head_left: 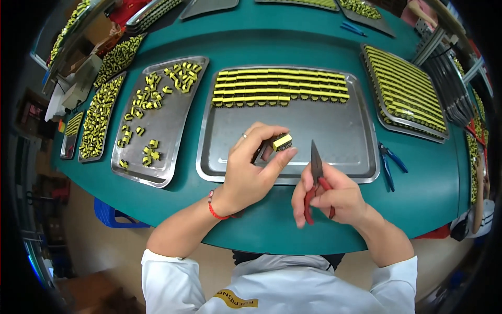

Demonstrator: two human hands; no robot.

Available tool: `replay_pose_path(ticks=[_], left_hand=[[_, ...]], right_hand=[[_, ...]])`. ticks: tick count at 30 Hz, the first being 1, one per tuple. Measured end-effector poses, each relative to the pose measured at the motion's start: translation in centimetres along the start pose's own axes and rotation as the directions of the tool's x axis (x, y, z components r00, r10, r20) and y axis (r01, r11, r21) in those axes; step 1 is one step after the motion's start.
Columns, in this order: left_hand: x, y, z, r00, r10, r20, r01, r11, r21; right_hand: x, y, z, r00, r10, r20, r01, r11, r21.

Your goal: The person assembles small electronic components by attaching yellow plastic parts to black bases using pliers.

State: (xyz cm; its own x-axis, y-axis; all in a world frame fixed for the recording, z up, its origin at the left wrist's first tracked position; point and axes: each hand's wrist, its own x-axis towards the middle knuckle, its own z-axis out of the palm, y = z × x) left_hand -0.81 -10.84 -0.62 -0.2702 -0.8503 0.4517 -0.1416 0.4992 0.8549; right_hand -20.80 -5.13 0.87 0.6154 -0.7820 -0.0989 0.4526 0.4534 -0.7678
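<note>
Between the thumb and fingers of my left hand [255,157] is a small transformer [283,142], with yellow tape around its body and a dark pinned side. My right hand [334,194] grips long-nose pliers [316,162] by their red handles. Their dark jaws look closed and point away from me, a short way right of the transformer and apart from it. Both hands are over the near edge of a metal tray [324,162]. Along that tray's far side stand rows of transformers [280,86] set close together; the nearest row has a shorter stretch at the left.
Left of the tray, another tray [172,141] holds loose transformers, with a fuller tray [99,118] beyond it. Stacked trays of rowed transformers [408,94] stand at right. Blue-handled pliers [389,162] lie on the green table [219,222]. Other people are at the far side.
</note>
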Motion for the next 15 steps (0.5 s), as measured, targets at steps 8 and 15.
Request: replay_pose_path(ticks=[8,15], left_hand=[[-1.2,0.4,-0.1,0.964,-0.241,0.109,0.264,0.897,-0.354],[-1.1,0.4,-0.5,0.831,-0.322,0.454,0.553,0.386,-0.738]], right_hand=[[-0.4,0.3,0.4,0.978,0.157,0.136,-0.177,0.972,0.156],[-0.3,0.4,-0.1,0.930,0.222,0.293,-0.317,0.888,0.333]])
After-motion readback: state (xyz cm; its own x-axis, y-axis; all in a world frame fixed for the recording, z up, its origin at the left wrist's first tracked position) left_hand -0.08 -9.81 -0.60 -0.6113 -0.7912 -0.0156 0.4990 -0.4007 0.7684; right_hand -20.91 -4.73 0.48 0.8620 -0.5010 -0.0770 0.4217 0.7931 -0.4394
